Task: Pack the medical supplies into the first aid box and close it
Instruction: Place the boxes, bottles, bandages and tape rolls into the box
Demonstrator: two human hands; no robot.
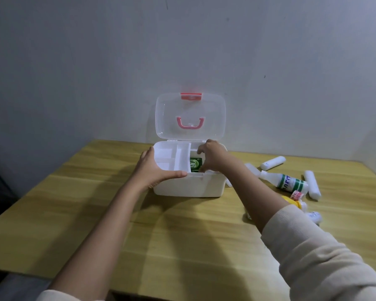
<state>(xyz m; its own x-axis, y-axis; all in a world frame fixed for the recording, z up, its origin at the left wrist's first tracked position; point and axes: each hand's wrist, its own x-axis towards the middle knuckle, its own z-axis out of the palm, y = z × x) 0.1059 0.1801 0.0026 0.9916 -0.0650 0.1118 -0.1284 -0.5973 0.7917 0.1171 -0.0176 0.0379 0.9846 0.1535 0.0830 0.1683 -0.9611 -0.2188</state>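
The white first aid box [187, 187] stands open at the table's middle, its clear lid [190, 116] with pink handle upright against the wall. A white divided tray [172, 156] fills the box's left part. My left hand [154, 169] grips the box's front left corner, thumb along the front rim. My right hand [213, 156] reaches into the right compartment, fingers on a green packet [194, 163] there. On the table to the right lie a green-and-white bottle [288, 181], two white rolls [272, 162] [312, 184], and small items by a yellow cap [296, 203].
The wooden table [139, 235] ends close to the wall behind the box. Its front edge runs near my sleeves. A small white tube [314, 216] lies beside my right forearm.
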